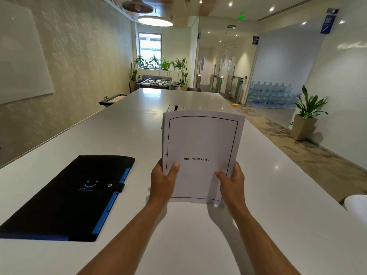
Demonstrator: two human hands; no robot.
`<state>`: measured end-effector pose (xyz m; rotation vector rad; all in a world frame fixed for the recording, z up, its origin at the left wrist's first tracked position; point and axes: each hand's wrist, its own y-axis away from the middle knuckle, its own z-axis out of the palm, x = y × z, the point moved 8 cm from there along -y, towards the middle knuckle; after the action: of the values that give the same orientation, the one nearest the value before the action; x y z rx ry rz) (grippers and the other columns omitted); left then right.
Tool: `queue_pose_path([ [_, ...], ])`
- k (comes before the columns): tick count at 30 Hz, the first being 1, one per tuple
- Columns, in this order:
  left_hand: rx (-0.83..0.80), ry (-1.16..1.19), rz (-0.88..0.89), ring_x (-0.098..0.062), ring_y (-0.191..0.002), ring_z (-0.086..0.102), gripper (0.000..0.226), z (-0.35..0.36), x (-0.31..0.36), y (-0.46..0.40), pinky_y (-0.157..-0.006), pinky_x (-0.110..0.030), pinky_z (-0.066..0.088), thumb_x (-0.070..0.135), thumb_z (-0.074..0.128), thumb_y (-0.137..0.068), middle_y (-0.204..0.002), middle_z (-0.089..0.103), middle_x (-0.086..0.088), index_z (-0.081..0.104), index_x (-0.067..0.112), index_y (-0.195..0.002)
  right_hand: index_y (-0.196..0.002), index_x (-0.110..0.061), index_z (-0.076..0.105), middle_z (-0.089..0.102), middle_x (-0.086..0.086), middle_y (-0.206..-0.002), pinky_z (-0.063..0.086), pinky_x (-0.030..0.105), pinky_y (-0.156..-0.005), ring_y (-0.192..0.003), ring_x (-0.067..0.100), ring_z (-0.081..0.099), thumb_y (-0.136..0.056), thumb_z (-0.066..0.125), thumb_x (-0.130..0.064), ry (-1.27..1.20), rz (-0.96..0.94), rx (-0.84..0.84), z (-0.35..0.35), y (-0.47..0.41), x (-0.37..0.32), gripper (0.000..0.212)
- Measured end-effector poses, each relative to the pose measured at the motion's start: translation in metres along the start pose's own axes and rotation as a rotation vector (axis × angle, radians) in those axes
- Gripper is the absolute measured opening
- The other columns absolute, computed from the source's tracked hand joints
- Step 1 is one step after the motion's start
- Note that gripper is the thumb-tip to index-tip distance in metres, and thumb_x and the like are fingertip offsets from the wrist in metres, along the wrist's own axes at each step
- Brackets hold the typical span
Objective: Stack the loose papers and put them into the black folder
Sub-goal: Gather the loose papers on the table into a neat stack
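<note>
White table (258, 215): one black folder (65, 197), two hands (198, 183) gripping perhaps several papers (200, 143).

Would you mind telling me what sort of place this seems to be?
Most likely an office common area: a long white table, a whiteboard on the wall, access turnstiles under a green exit sign, and stacked water bottles behind glass.
</note>
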<state>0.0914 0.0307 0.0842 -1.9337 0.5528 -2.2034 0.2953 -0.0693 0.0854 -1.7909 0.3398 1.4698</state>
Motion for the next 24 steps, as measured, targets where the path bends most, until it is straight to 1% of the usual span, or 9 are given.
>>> queue_pose_path([
  [4,0.006,-0.054,0.000,-0.003,-0.099,0.061,0.029,0.001,-0.001,-0.004,-0.080,-0.010,0.047,0.020,0.062,-0.092,-0.109,0.064,0.007,0.057,0.019,-0.121,-0.093,-0.040,0.054,0.065,-0.022,-0.091,0.052,0.015,-0.068,-0.083,-0.004,0.063,-0.087,0.058,-0.007,0.069,-0.003,0.005,-0.002,-0.004,0.001,0.034],
  [7,-0.011,-0.114,-0.015,-0.005,-0.100,0.061,0.018,0.002,-0.004,-0.008,-0.081,-0.013,0.045,0.023,0.060,-0.093,-0.107,0.063,0.010,0.055,0.029,-0.110,-0.098,-0.039,0.051,0.061,-0.022,-0.093,0.054,0.015,-0.068,-0.081,-0.001,0.064,-0.086,0.057,-0.008,0.137,0.036,0.001,-0.006,-0.007,0.006,0.034],
  [11,-0.011,-0.212,-0.200,-0.012,-0.113,0.044,0.036,0.002,-0.030,-0.010,-0.087,-0.029,0.037,0.027,0.052,-0.098,-0.133,0.048,-0.003,0.041,0.023,-0.132,-0.120,-0.021,0.049,0.055,-0.023,-0.091,0.045,0.010,-0.059,-0.077,-0.003,0.057,-0.085,0.056,-0.007,0.264,0.125,-0.022,-0.011,-0.012,0.020,0.038],
  [13,-0.043,-0.303,-0.251,-0.020,-0.118,0.045,0.040,0.003,-0.040,-0.010,-0.086,-0.030,0.035,0.025,0.049,-0.099,-0.139,0.045,-0.009,0.036,0.021,-0.137,-0.126,-0.017,0.046,0.057,-0.016,-0.091,0.043,0.014,-0.059,-0.073,-0.002,0.055,-0.085,0.053,-0.005,0.345,0.171,-0.056,-0.010,-0.011,0.028,0.043],
  [15,-0.076,-0.366,-0.307,-0.023,-0.116,0.047,0.042,0.004,-0.052,-0.007,-0.085,-0.030,0.036,0.022,0.046,-0.100,-0.140,0.045,-0.013,0.033,0.019,-0.140,-0.131,-0.012,0.044,0.062,-0.001,-0.101,0.046,0.022,-0.067,-0.074,0.006,0.056,-0.086,0.050,-0.002,0.428,0.219,-0.097,-0.008,-0.008,0.038,0.047],
  [17,-0.104,-0.419,-0.355,-0.024,-0.116,0.048,0.044,0.006,-0.064,-0.003,-0.085,-0.030,0.036,0.018,0.043,-0.101,-0.141,0.044,-0.015,0.030,0.018,-0.142,-0.135,-0.008,0.042,0.062,0.011,-0.116,0.049,0.032,-0.076,-0.087,0.022,0.060,-0.086,0.048,-0.001,0.496,0.268,-0.124,-0.008,-0.003,0.049,0.050],
  [19,-0.128,-0.457,-0.389,-0.023,-0.113,0.048,0.046,0.008,-0.073,0.002,-0.083,-0.029,0.036,0.012,0.041,-0.100,-0.142,0.044,-0.015,0.027,0.017,-0.144,-0.139,-0.007,0.039,0.061,0.014,-0.123,0.050,0.035,-0.083,-0.098,0.029,0.060,-0.085,0.047,-0.001,0.533,0.317,-0.136,-0.008,0.001,0.060,0.055],
  [22,-0.156,-0.523,-0.401,-0.020,-0.106,0.050,0.051,0.008,-0.082,0.007,-0.082,-0.027,0.037,0.003,0.041,-0.098,-0.138,0.048,-0.016,0.026,0.017,-0.145,-0.135,-0.009,0.043,0.063,0.013,-0.118,0.045,0.030,-0.076,-0.094,0.028,0.059,-0.081,0.048,-0.002,0.571,0.361,-0.132,-0.009,0.006,0.071,0.055],
  [24,-0.173,-0.566,-0.386,-0.022,-0.110,0.052,0.054,0.008,-0.085,0.009,-0.082,-0.026,0.038,0.001,0.042,-0.096,-0.137,0.049,-0.017,0.026,0.016,-0.145,-0.124,-0.010,0.050,0.065,0.010,-0.107,0.042,0.030,-0.068,-0.084,0.025,0.058,-0.079,0.048,-0.003,0.603,0.355,-0.142,-0.008,0.008,0.074,0.046],
])
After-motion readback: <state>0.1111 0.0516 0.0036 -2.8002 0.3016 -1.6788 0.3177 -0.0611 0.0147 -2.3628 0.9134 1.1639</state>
